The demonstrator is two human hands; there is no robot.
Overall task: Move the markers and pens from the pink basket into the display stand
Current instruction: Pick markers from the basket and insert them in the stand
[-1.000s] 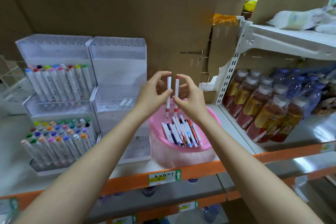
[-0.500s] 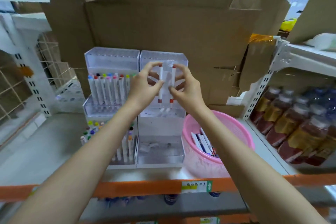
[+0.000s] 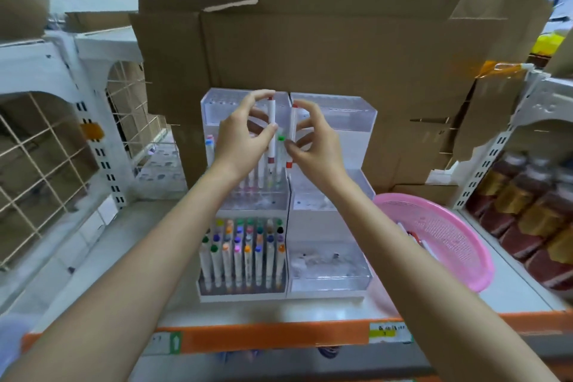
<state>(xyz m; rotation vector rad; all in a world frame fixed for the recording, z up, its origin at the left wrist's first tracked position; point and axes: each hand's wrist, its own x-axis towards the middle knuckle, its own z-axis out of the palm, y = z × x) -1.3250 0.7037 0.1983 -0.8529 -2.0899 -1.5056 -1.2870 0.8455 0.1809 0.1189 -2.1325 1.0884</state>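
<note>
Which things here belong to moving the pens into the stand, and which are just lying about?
Job: left hand pinching left pen; right hand pinching right pen; display stand; pink basket.
Lying about: cardboard boxes; drink bottles; wire rack.

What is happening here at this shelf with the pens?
A person is filling the clear display stand. The left hand pinches one white pen upright, and the right hand pinches a second pen beside it, both in front of the stand's upper tiers. Neither is in a slot yet. The pink basket at the right holds more pens.
</note>
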